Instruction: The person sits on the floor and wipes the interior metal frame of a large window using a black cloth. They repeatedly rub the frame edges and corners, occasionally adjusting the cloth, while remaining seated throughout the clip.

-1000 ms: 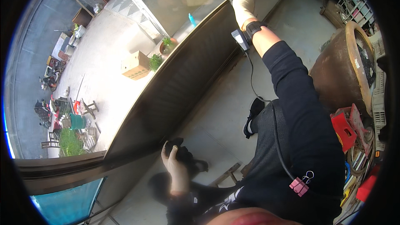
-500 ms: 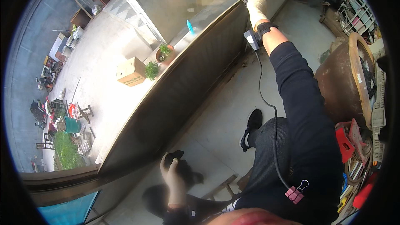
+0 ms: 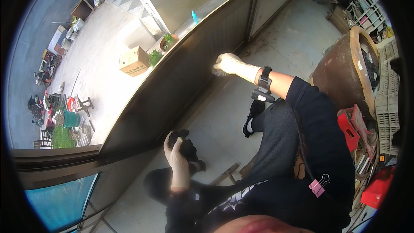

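My right hand, in a pale glove, is closed round a greyish wire scrubber. It is at the lower face of a dark panel under the window glass; whether the scrubber touches it I cannot tell. My left hand, gloved the same way, is low at the left, with thumb and fingers round a black lump that looks like a bunched rag. Its exact kind is too dark to make out. A black strap with a small device is on my right wrist.
A big brown clay vat stands to my right, with a pale plastic crate and a red holder beside it. Past the glass are a cardboard box and potted plants. A pink-clipped cable hangs along my sleeve.
My right hand has come down and left from the frame's upper corner to the panel's lower face, scrubber in it. My left hand has shifted slightly upward, still holding the black lump.
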`<state>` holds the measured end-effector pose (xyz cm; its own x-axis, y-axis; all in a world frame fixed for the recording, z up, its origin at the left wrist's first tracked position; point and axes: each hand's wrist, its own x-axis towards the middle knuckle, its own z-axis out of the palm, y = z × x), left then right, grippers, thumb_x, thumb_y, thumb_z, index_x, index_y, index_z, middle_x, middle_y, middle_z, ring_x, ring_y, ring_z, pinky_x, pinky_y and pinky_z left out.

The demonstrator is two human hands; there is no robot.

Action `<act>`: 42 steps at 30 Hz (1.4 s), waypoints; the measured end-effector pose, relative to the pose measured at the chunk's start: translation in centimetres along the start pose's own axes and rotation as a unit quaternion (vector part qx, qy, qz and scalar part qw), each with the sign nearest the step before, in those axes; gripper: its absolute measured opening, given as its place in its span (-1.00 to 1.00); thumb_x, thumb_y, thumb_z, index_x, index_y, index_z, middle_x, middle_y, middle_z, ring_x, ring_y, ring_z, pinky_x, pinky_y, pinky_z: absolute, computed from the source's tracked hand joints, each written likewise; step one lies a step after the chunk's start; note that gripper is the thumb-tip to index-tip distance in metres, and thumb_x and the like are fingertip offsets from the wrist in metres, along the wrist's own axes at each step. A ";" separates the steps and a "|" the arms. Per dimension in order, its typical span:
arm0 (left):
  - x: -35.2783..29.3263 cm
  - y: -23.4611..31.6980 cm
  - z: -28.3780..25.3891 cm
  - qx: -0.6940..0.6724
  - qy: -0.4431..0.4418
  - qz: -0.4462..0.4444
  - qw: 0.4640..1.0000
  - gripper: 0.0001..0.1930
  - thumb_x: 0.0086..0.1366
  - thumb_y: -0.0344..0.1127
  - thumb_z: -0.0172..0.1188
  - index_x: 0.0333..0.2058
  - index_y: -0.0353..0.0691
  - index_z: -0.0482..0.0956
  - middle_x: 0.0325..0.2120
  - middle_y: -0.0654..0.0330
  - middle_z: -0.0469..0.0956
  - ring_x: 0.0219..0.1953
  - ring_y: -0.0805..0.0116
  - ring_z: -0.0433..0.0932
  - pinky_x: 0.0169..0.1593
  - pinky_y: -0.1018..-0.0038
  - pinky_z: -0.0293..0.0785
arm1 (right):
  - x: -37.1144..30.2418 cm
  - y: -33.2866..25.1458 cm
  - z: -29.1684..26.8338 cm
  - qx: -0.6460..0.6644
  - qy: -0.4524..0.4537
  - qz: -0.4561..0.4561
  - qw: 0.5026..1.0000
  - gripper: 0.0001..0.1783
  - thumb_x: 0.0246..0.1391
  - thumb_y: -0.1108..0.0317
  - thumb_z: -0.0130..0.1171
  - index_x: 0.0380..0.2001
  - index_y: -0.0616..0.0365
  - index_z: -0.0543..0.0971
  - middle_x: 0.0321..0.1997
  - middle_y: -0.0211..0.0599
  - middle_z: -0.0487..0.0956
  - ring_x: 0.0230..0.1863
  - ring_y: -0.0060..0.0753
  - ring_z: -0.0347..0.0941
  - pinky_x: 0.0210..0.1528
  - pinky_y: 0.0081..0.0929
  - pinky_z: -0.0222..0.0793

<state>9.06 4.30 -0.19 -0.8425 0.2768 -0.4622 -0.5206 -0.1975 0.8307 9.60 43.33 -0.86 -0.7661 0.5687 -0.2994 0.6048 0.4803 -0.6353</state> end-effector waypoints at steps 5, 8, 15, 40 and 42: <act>1.1 -1.3 -1.8 -0.002 -0.035 0.001 0.999 -0.51 0.26 -0.59 0.25 0.17 -0.29 0.40 -0.13 0.09 0.56 -0.21 0.31 0.61 -0.08 0.40 0.62 | -8.9 0.4 11.0 -0.230 -0.259 -0.020 0.938 -0.51 0.17 0.00 0.20 -0.15 0.24 0.72 -0.11 0.07 0.69 -0.01 0.11 0.62 0.05 -0.09 0.51; 1.3 -2.1 -2.5 -0.005 -0.060 0.005 0.998 -0.51 0.27 -0.57 0.25 0.17 -0.32 0.39 -0.12 0.09 0.55 -0.16 0.31 0.60 -0.05 0.40 0.61 | -13.3 0.7 14.2 -0.138 -0.256 0.000 0.957 -0.37 0.26 -0.10 0.06 0.15 0.19 0.55 0.19 0.07 0.57 0.23 0.11 0.47 0.28 -0.17 0.36; 0.5 -3.3 -1.5 0.081 -0.207 -0.035 0.974 -0.42 0.50 -0.03 0.03 0.38 -0.12 0.22 0.20 0.13 0.33 0.19 0.29 0.39 0.23 0.26 0.33 | -17.2 -4.8 16.8 0.247 -0.123 -0.192 0.942 -0.13 0.18 -0.12 0.28 0.43 0.03 0.27 0.50 -0.05 0.26 0.51 -0.06 0.15 0.50 -0.32 0.09; -0.5 -1.6 1.0 0.117 -0.197 -0.115 0.967 -0.44 0.53 -0.10 0.04 0.27 -0.47 0.27 0.09 -0.11 0.52 0.01 0.16 0.62 0.09 0.30 0.56 | 11.7 0.4 -12.5 0.220 0.545 -0.070 0.806 -0.53 0.29 0.24 0.10 0.24 0.06 0.47 0.13 0.06 0.59 0.18 0.07 0.51 0.21 -0.18 0.42; -0.9 -1.5 1.3 0.097 -0.207 -0.116 0.967 -0.47 0.53 -0.13 0.05 0.25 -0.46 0.29 0.07 -0.10 0.53 0.00 0.17 0.62 0.07 0.31 0.58 | 8.1 -1.9 -8.0 0.228 0.521 -0.172 0.805 -0.51 0.25 0.36 0.17 0.25 0.09 0.47 0.20 0.02 0.56 0.24 -0.01 0.49 0.28 -0.27 0.39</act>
<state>10.78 5.53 -0.62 -0.5582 0.6531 -0.5118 -0.6186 0.0835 0.7812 4.03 52.38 3.59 -0.1299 0.8193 0.5584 0.0720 0.5695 -0.8188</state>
